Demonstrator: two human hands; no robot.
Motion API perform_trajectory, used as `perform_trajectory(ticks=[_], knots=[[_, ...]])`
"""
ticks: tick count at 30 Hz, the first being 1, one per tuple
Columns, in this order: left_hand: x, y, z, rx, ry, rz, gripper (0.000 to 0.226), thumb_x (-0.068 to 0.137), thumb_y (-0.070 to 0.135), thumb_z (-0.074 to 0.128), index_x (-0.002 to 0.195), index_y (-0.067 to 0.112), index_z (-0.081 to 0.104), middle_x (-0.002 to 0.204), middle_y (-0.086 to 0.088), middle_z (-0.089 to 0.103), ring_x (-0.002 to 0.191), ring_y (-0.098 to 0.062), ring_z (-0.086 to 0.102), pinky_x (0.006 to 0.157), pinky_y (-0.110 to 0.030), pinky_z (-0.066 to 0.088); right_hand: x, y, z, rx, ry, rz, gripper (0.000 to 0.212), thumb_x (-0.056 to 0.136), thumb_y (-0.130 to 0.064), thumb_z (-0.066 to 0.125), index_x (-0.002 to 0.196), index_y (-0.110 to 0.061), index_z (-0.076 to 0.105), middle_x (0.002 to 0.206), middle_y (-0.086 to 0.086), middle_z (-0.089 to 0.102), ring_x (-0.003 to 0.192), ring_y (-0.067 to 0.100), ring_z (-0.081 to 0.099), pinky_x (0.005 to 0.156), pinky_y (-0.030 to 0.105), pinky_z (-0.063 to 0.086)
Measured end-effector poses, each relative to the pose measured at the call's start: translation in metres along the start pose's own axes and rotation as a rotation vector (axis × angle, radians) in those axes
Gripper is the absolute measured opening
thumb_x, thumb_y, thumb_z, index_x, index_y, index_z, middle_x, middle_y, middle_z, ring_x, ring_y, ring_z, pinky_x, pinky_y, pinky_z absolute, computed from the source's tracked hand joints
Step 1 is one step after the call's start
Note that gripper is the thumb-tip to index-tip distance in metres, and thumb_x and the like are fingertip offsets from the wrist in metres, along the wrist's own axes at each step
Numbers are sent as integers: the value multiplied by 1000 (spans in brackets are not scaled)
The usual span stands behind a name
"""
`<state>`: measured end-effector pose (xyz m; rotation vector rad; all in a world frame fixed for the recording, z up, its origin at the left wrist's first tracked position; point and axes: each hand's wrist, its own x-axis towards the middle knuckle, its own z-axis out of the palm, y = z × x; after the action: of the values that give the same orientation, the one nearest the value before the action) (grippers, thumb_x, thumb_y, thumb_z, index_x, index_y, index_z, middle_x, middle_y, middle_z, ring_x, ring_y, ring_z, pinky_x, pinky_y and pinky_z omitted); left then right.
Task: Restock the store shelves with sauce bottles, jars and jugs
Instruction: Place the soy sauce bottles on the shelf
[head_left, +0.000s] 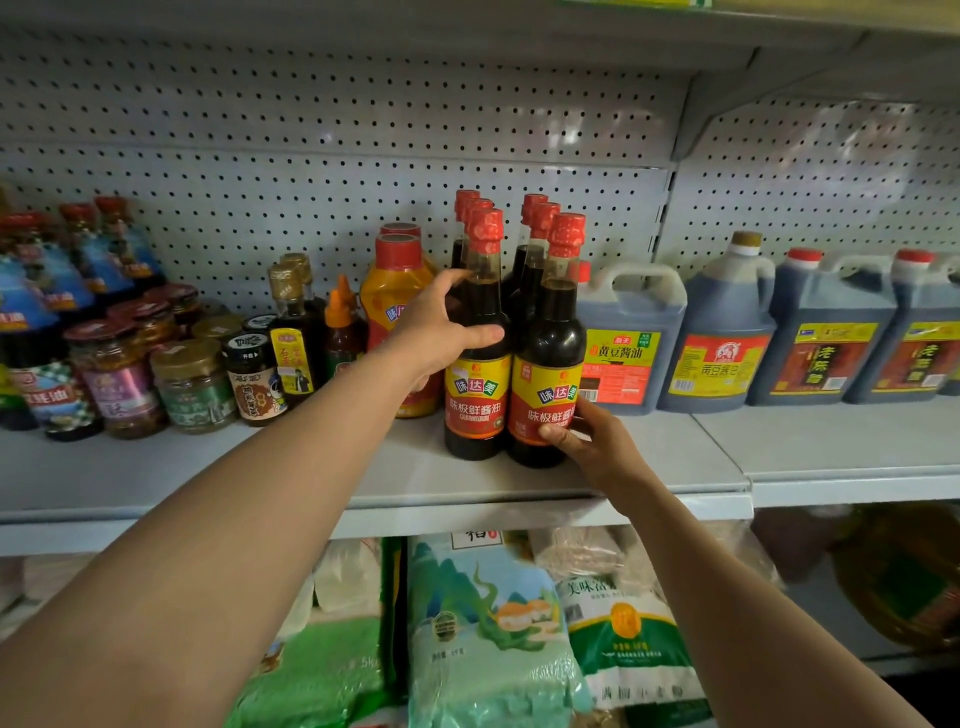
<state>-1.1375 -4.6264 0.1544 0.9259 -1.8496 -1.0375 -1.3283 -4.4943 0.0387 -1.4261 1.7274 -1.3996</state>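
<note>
Two dark soy sauce bottles with red caps and yellow-red labels stand upright, side by side, at the front of the grey shelf (649, 457). The left bottle (477, 358) is held around its shoulder in the left hand's (441, 327) grip, arm stretched forward. The right hand (587, 436) clasps the right bottle (548, 364) low at its label.

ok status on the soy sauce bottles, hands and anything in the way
Left hand gripping left front bottle at shoulder. Right hand on right front bottle, low on label. Both upright on shelf. Jug close on the right.
</note>
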Motion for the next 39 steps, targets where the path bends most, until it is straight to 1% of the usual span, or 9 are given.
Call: perform_trajectory(ticks=[16, 18, 20, 22, 26, 30, 32, 36, 39], knots=[[23, -1, 2, 97, 25, -6, 75, 77, 27, 84, 138, 37, 44, 138, 4, 55, 107, -10, 48, 58, -16, 35, 40, 14, 2, -108, 41, 0, 68, 80, -47, 75, 137, -16, 56, 126, -1, 67, 114, 16, 63, 97, 35, 52], [26, -1, 2, 112, 23, -8, 75, 77, 27, 84, 139, 37, 43, 139, 3, 54, 114, -14, 52, 58, -16, 35, 45, 16, 6, -96, 105, 13, 65, 81, -40, 79, 135, -13, 54, 123, -1, 66, 108, 15, 64, 89, 28, 53], [27, -2, 2, 122, 22, -8, 75, 78, 27, 84, 140, 37, 43, 140, 3, 53, 123, -19, 52, 59, -16, 36, 48, 16, 11, -88, 174, 22, 63, 80, -38, 81, 129, -11, 51, 115, -2, 65, 97, 10, 62, 72, 10, 49], [28, -4, 2, 128, 24, -6, 75, 78, 27, 84, 140, 37, 43, 141, 3, 53, 126, -21, 52, 60, -16, 36, 50, 14, 15, -92, 212, 17, 58, 80, -38, 81, 124, -13, 52, 108, -5, 64, 89, 3, 60, 59, 6, 45], [29, -7, 2, 146, 39, 1, 77, 77, 29, 84, 141, 38, 42, 142, 3, 53, 126, -21, 52, 61, -16, 36, 48, 17, 19, -55, 239, -18, 47, 80, -37, 81, 115, -21, 53, 102, -14, 63, 90, -6, 59, 62, 4, 46], [29, -10, 4, 173, 58, 22, 80, 77, 33, 83, 144, 37, 40, 142, 4, 52, 126, -20, 52, 61, -15, 35, 46, 18, 19, -136, 292, -64, 50, 81, -38, 79, 121, -16, 61, 107, -6, 57, 94, 8, 59, 77, 15, 44], [25, -12, 5, 180, 78, 46, 80, 77, 36, 82, 145, 38, 40, 143, 4, 51, 127, -20, 51, 61, -11, 40, 46, 18, 19, -159, 303, -82, 51, 82, -39, 79, 122, -13, 63, 110, -1, 60, 94, 12, 60, 75, 16, 44], [-1, -35, 14, 115, 192, 102, 79, 74, 40, 84, 142, 37, 43, 141, 3, 52, 128, -19, 50, 89, -31, 48, 45, 19, 19, -126, 304, -86, 52, 80, -41, 81, 121, -15, 62, 108, -1, 68, 92, 6, 64, 76, 21, 51], [-28, -74, 29, 23, 167, 57, 90, 71, 30, 88, 146, 34, 38, 136, 3, 55, 122, -15, 54, 94, -33, 49, 47, 22, 20, -82, 303, -70, 57, 75, -41, 85, 119, -19, 57, 108, -4, 67, 93, 3, 64, 76, 21, 52]])
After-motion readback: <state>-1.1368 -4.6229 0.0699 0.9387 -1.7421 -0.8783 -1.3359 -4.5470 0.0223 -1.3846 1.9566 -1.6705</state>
